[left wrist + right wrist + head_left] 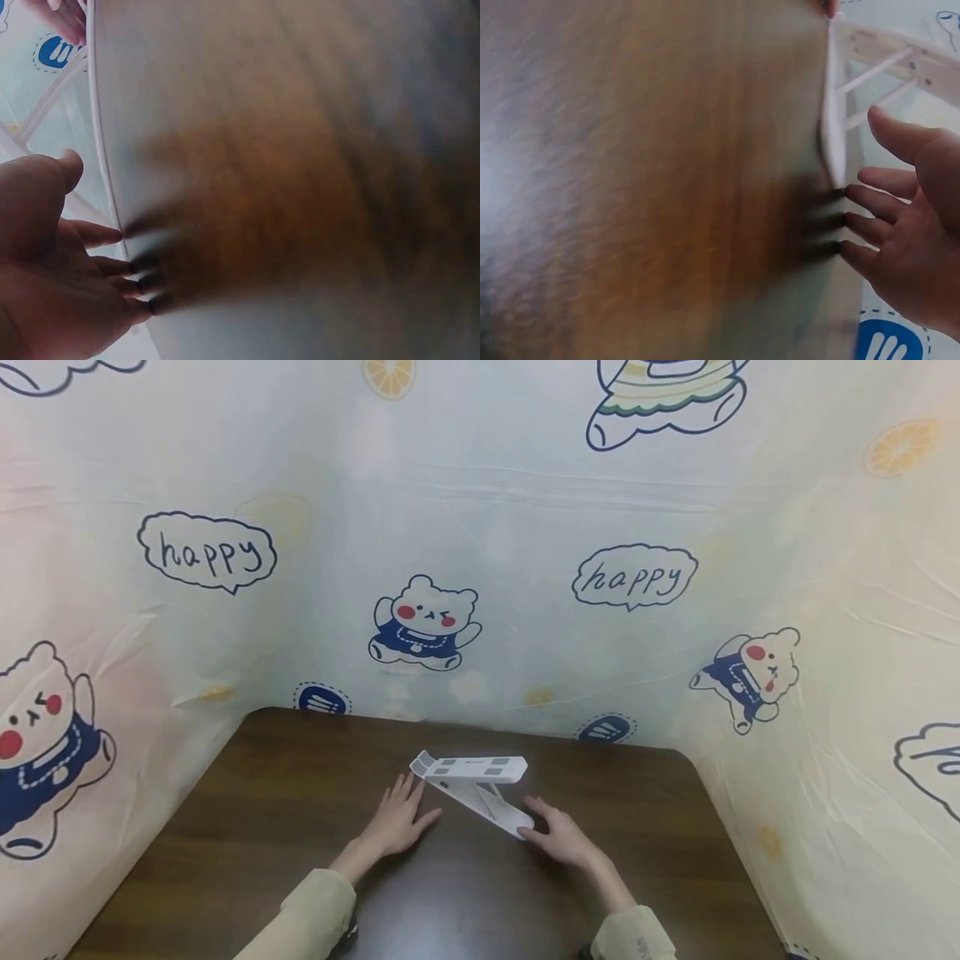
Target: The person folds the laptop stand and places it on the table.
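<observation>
A white folding laptop stand (471,767) with grey pads stands unfolded on the dark wooden table (375,893). Its base (487,807) slants toward the right, and thin struts hold the upper arm raised. By the lipped end on the left is my left hand (393,822), fingers stretched out and fingertips down at the table. My right hand (564,839) is at the other end of the base, thumb and fingers spread around that corner. In the right wrist view the fingers (877,206) are nearly straight, the thumb held apart from the stand (834,112).
Behind the table and along both sides hangs a pale curtain (510,527) printed with bears, orange slices and "happy" bubbles. The table's far edge meets it closely. Beige sleeves (303,918) cover both forearms.
</observation>
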Action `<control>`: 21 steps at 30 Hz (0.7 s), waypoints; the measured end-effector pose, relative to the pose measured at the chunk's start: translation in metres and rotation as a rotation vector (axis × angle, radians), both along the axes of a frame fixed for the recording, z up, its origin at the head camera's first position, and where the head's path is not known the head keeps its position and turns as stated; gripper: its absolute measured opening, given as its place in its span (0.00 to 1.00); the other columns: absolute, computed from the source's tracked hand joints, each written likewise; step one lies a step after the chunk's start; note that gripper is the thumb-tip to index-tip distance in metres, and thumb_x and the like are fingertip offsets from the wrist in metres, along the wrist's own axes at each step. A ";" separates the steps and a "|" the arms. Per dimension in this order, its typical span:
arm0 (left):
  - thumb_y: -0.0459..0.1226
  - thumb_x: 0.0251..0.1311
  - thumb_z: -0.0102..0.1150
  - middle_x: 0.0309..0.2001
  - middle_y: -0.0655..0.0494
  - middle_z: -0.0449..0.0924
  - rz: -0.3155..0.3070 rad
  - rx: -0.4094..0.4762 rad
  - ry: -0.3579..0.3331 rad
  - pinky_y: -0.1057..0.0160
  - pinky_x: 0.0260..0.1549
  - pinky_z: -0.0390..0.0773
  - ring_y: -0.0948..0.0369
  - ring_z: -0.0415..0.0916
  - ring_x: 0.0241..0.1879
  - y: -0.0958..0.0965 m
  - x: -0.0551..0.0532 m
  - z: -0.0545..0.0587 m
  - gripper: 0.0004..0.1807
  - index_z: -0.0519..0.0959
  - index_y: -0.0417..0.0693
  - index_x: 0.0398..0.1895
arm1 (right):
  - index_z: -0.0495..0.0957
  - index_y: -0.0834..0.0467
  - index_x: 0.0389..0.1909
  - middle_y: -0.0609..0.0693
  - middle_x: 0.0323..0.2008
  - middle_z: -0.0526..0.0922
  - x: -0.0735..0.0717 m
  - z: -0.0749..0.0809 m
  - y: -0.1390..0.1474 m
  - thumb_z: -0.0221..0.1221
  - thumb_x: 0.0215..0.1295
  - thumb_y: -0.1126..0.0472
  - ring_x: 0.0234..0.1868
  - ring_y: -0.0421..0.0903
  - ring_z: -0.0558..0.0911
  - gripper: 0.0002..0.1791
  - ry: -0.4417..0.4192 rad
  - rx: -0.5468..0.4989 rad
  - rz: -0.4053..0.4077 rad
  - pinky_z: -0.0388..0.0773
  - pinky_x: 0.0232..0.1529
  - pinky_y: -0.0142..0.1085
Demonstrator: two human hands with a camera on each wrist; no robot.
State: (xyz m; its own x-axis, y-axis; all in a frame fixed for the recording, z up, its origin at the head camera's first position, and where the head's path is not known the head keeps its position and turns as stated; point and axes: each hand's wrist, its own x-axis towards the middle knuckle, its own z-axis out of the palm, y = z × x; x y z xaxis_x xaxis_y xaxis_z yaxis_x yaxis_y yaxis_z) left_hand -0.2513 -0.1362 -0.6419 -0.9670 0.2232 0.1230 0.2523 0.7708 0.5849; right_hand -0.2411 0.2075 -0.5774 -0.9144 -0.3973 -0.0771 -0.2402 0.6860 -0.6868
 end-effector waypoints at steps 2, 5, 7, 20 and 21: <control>0.52 0.78 0.62 0.85 0.23 0.51 0.003 0.005 0.003 0.21 0.81 0.50 0.26 0.48 0.85 0.000 0.000 -0.001 0.44 0.63 0.29 0.82 | 0.71 0.67 0.78 0.70 0.80 0.70 0.001 -0.004 0.001 0.67 0.78 0.53 0.84 0.74 0.64 0.36 0.021 -0.004 0.021 0.62 0.81 0.72; 0.53 0.78 0.62 0.85 0.24 0.50 0.007 0.014 -0.001 0.22 0.82 0.49 0.27 0.46 0.86 0.001 0.001 0.000 0.45 0.62 0.29 0.83 | 0.72 0.69 0.77 0.71 0.80 0.70 0.003 -0.008 0.003 0.66 0.79 0.51 0.83 0.75 0.63 0.36 0.077 0.003 0.055 0.62 0.79 0.74; 0.53 0.78 0.62 0.86 0.24 0.50 0.006 0.019 -0.001 0.22 0.82 0.48 0.27 0.46 0.86 0.001 0.002 0.003 0.45 0.62 0.29 0.83 | 0.73 0.70 0.76 0.71 0.80 0.69 0.003 -0.010 0.004 0.65 0.79 0.51 0.84 0.76 0.62 0.35 0.088 -0.007 0.064 0.61 0.78 0.76; 0.53 0.75 0.67 0.85 0.23 0.52 0.015 -0.145 -0.103 0.25 0.83 0.53 0.28 0.49 0.86 0.008 0.011 0.035 0.46 0.64 0.30 0.82 | 0.73 0.66 0.77 0.67 0.85 0.63 0.007 -0.022 0.005 0.67 0.78 0.53 0.87 0.72 0.55 0.35 0.034 -0.047 0.039 0.50 0.84 0.75; 0.53 0.75 0.66 0.85 0.24 0.53 0.015 -0.159 -0.110 0.25 0.83 0.54 0.28 0.50 0.86 0.009 0.013 0.040 0.46 0.65 0.30 0.82 | 0.73 0.67 0.77 0.69 0.84 0.64 0.008 -0.025 0.005 0.67 0.78 0.52 0.87 0.74 0.55 0.35 0.048 -0.067 0.051 0.50 0.83 0.75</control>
State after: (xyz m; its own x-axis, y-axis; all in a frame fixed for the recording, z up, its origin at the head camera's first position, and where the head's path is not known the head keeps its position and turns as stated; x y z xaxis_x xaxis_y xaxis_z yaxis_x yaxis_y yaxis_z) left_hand -0.2380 -0.1272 -0.6023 -0.9761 0.2166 -0.0196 0.1810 0.8591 0.4788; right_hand -0.2328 0.2128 -0.6025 -0.8950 -0.4461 -0.0050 -0.3075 0.6250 -0.7175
